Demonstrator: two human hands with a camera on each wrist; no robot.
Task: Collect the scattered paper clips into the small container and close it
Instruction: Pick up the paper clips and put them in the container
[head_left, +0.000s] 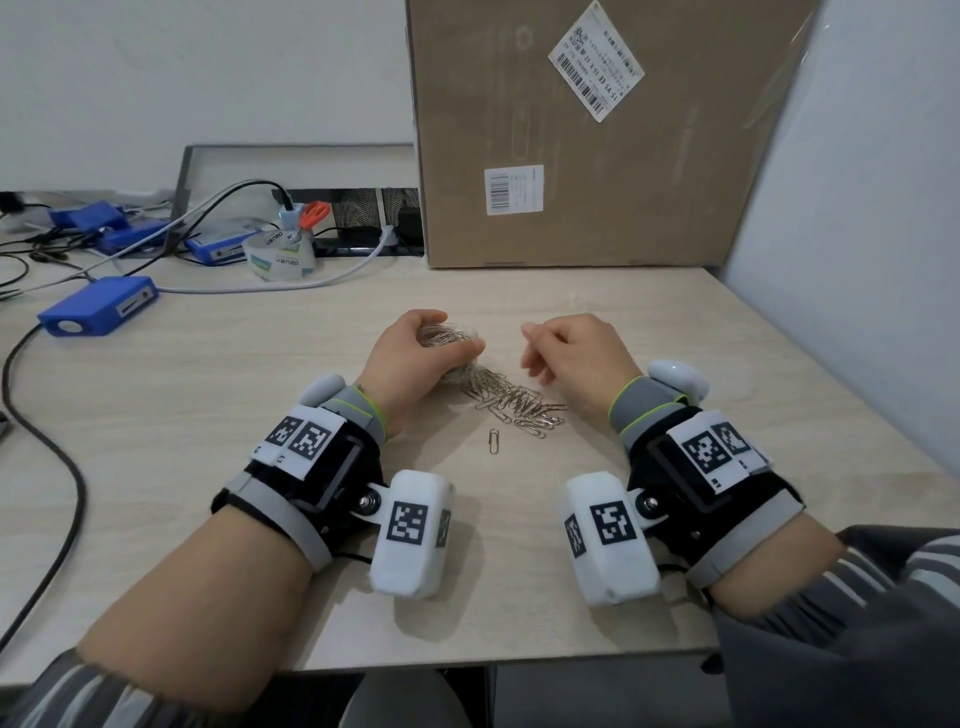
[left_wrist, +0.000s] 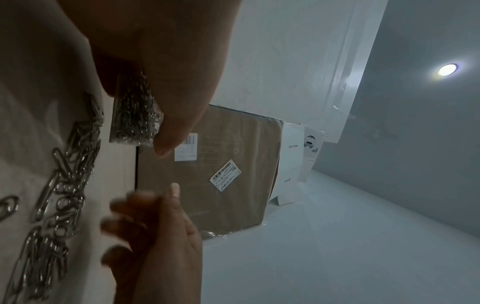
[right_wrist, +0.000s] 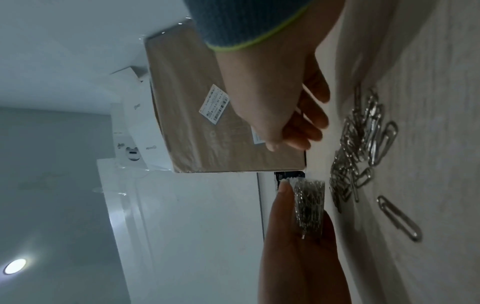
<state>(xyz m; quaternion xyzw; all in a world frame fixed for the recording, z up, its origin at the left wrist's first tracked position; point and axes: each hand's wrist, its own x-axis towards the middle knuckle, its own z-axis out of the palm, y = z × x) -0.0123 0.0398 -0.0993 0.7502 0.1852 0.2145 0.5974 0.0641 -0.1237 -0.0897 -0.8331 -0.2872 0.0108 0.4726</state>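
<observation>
Clear plastic forms the small container (head_left: 451, 347), which the left hand (head_left: 415, 358) holds with fingers and thumb curled round it, raised a little off the surface (head_left: 649, 332) and already holding a dense bundle of clips. No lid can be made out in any view.

The main pile of paper clips (head_left: 514, 402) lies on the surface directly below and to the 4 o'clock side of the container, its near end touching or just beside the left hand. The pile runs as a band from 10 o'clock to 4 o'clock, most clips lying roughly along that line. One stray clip (head_left: 493, 440) sits apart at the 6 o'clock side of the pile, its long axis pointing 12 to 6.

The right hand (head_left: 571, 353) hovers at the 1 o'clock side of the pile, fingers loosely curled and pointing down. Whether a clip is pinched between the fingertips cannot be told; the wrist views show nothing clearly held. Both hands are close to the pile, and the right, being the free one, is judged the hand to pick.

Count: one container, one pile of several dozen overlapping clips, exact number not determinable, and one separate clip.

Elsewhere: one cardboard box (head_left: 597, 135) at 12 o'clock, one tape roll (head_left: 283, 257) at 10 o'clock, blue devices (head_left: 98, 306) with cables at 9 to 10 o'clock.

Assessment: collection partly done; closing not yet begun.
</observation>
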